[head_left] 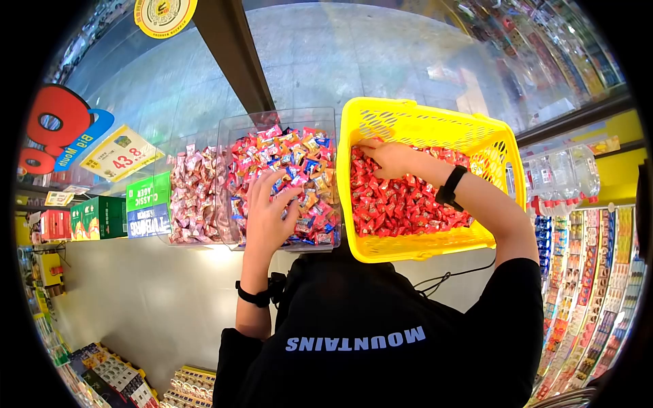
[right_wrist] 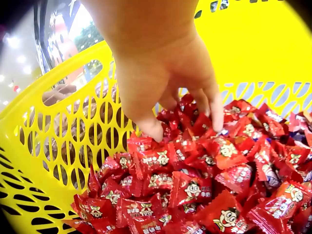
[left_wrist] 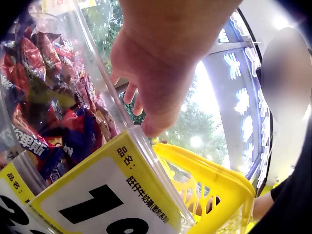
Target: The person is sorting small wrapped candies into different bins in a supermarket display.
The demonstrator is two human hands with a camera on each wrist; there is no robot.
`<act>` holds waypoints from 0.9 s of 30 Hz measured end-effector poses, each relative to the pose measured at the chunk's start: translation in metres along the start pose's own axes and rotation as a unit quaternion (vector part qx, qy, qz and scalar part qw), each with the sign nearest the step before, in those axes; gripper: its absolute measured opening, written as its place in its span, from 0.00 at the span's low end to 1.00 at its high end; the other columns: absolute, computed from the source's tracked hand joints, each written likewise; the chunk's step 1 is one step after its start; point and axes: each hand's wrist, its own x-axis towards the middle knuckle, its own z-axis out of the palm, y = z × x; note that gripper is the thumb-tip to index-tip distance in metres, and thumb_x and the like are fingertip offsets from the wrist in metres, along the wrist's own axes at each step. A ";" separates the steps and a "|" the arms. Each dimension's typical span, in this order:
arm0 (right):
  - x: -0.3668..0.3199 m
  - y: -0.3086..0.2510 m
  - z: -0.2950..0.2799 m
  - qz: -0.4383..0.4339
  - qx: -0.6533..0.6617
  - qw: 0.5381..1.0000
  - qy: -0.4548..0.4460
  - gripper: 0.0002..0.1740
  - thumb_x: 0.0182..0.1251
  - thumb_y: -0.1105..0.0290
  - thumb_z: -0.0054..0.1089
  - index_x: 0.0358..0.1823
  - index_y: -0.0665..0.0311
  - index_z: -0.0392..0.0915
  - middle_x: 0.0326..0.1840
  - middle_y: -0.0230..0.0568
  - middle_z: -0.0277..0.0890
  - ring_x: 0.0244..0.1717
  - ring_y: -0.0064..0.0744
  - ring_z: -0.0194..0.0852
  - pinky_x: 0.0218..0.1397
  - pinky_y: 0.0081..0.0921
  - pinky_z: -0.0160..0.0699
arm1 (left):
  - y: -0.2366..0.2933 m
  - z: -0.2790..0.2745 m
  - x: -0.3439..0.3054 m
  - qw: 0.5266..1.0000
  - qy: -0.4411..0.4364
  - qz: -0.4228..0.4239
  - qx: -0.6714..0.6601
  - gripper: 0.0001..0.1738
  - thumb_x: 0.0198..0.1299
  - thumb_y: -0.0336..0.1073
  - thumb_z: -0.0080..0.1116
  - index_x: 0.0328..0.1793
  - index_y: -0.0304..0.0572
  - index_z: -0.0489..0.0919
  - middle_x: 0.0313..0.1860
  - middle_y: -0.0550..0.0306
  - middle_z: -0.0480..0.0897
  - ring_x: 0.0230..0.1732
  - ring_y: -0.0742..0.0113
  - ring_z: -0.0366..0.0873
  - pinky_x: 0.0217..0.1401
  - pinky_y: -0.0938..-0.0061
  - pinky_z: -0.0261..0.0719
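My right hand (head_left: 392, 160) reaches into a yellow plastic basket (head_left: 427, 111) heaped with red-wrapped candies (head_left: 401, 207). In the right wrist view, the thumb and fingers (right_wrist: 216, 109) point down, spread apart, with their tips right at the red candies (right_wrist: 192, 187). Over the near part of a clear plastic bin (head_left: 277, 115), my left hand (head_left: 269, 212) hovers with fingers apart and nothing visible in it. That bin contains mixed candies (head_left: 299, 153) in red, blue and orange wrappers. The left wrist view shows the left hand (left_wrist: 153, 83) just beyond the bin's clear wall.
Left of the mixed bin stands another bin of pale pink candies (head_left: 196, 190). A price tag (left_wrist: 105, 190) hangs on the bin front. Green boxes (head_left: 98, 219) stand further left, water bottles (head_left: 558, 175) right of the basket. A black cable (head_left: 445, 277) trails below the basket.
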 end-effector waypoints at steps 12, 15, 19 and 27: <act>-0.065 -0.036 -0.085 -0.097 0.070 0.991 0.066 0.44 0.62 0.64 0.68 0.80 0.69 0.68 0.86 0.49 0.61 0.76 0.57 0.73 0.75 0.49 0.79 | 0.022 -0.019 0.022 0.998 0.045 0.035 -0.010 0.19 0.57 0.28 0.75 0.56 0.48 0.91 0.72 0.48 0.80 0.77 0.37 0.71 0.83 0.41 0.65; -0.096 -0.053 -0.105 -0.173 0.108 0.975 0.093 0.42 0.63 0.66 0.69 0.79 0.69 0.69 0.87 0.47 0.60 0.77 0.54 0.72 0.74 0.46 0.80 | 0.030 -0.018 0.033 0.996 0.049 0.067 -0.022 0.23 0.55 0.33 0.79 0.59 0.54 0.90 0.74 0.52 0.78 0.78 0.40 0.71 0.84 0.37 0.62; -0.131 -0.089 -0.117 -0.256 0.184 0.947 0.064 0.46 0.62 0.73 0.72 0.83 0.63 0.65 0.87 0.45 0.60 0.79 0.54 0.71 0.71 0.43 0.83 | 0.059 -0.013 0.052 0.992 0.044 0.096 -0.075 0.23 0.52 0.37 0.82 0.56 0.54 0.91 0.71 0.53 0.80 0.78 0.43 0.72 0.85 0.35 0.61; -0.121 -0.047 -0.073 -0.192 0.186 0.942 0.203 0.31 0.71 0.65 0.69 0.75 0.60 0.78 0.85 0.54 0.65 0.79 0.58 0.71 0.78 0.46 0.76 | 0.050 -0.002 0.050 0.988 0.088 0.127 0.000 0.21 0.47 0.29 0.80 0.50 0.53 0.94 0.69 0.53 0.83 0.77 0.44 0.73 0.86 0.36 0.60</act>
